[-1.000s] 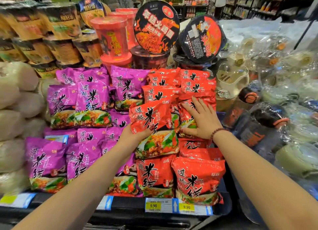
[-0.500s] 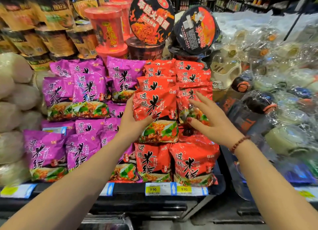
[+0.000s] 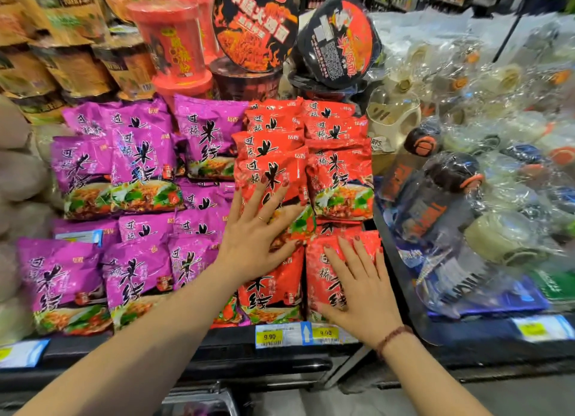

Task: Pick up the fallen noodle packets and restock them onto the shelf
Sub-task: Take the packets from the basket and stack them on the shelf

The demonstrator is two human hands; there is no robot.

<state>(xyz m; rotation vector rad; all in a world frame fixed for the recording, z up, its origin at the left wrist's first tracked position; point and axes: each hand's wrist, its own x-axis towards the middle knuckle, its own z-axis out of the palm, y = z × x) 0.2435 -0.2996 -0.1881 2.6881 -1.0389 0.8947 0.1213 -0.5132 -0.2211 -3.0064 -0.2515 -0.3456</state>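
L hand (image 3: pixel 258 228) flat on mid red pkt (image 3: pixel 270 172), grip spread. R hand (image 3: pixel 357 288) flat on lower-R red pkt (image 3: pixel 315 277), grip spread. Both pkts on shelf (image 3: pixel 186 350).

Red plastic noodle cups (image 3: pixel 169 42) stand beside round black noodle bowls (image 3: pixel 255 23); clear-wrapped dark bottles (image 3: pixel 441 197) lie at the right.

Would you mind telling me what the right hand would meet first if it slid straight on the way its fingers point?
Likely the partly covered red packet just ahead of the right hand; depth is unclear.
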